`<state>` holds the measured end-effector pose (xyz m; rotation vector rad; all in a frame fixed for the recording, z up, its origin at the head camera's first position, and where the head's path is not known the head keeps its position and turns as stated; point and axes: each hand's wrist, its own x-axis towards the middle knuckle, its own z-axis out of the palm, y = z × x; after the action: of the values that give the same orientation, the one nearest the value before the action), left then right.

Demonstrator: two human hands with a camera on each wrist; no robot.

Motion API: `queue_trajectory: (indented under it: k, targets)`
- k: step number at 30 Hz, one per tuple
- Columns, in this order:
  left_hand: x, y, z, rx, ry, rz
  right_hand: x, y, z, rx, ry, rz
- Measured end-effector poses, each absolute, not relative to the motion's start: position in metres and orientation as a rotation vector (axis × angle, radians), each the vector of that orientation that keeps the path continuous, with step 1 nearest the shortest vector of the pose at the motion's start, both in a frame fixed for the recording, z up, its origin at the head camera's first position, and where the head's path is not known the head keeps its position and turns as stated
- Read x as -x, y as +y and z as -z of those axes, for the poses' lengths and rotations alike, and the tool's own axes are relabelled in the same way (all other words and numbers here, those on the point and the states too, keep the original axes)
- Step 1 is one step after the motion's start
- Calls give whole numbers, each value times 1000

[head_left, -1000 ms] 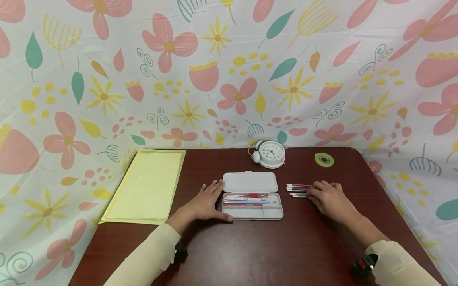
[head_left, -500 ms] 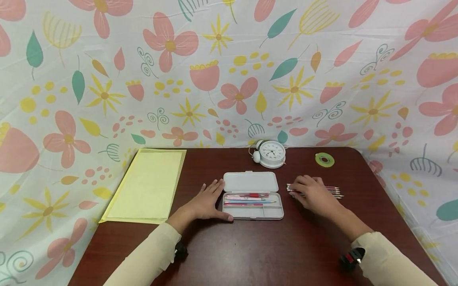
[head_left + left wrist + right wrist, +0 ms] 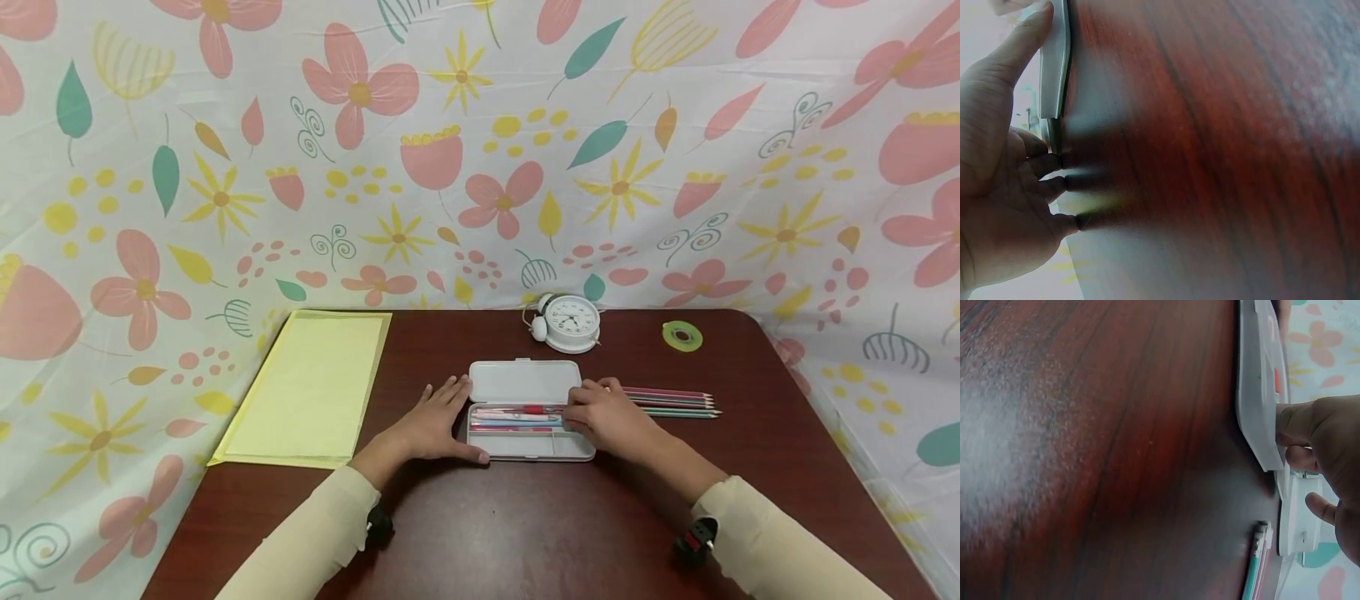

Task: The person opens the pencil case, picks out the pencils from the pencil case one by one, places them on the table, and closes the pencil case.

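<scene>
An opened white pencil case [image 3: 525, 383] lies on the table, its lid folded back. Several pens and pencils [image 3: 517, 421] lie in its long compartment, a red-gripped one among them. My left hand [image 3: 431, 429] rests spread at the case's left end, its thumb [image 3: 1029, 40] against the front edge. My right hand [image 3: 611, 421] reaches over the case's right end, its fingers [image 3: 1297, 425] bent down into it. Whether they pinch anything is hidden by the case wall. Right of the case, a row of pencils [image 3: 675, 402] lies on the table, partly behind this hand.
A white alarm clock [image 3: 566, 323] stands behind the case. A green roll of tape [image 3: 682, 336] lies at the back right. At the left is a yellow mesh folder [image 3: 315, 383]. A floral cloth [image 3: 495, 167] hangs behind the brown table [image 3: 510, 533].
My right hand has moved left, from the row of pencils on the table to the right end of the pencil case. My left hand has stayed in place.
</scene>
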<state>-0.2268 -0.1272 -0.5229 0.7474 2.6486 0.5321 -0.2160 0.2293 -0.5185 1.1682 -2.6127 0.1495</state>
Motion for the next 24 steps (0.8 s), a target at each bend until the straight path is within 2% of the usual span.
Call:
queue_trajectory:
  k: [24]
  targets:
    - [228,-128,525,-752,2647,-540,217,220,516,-1102,-2710,-86]
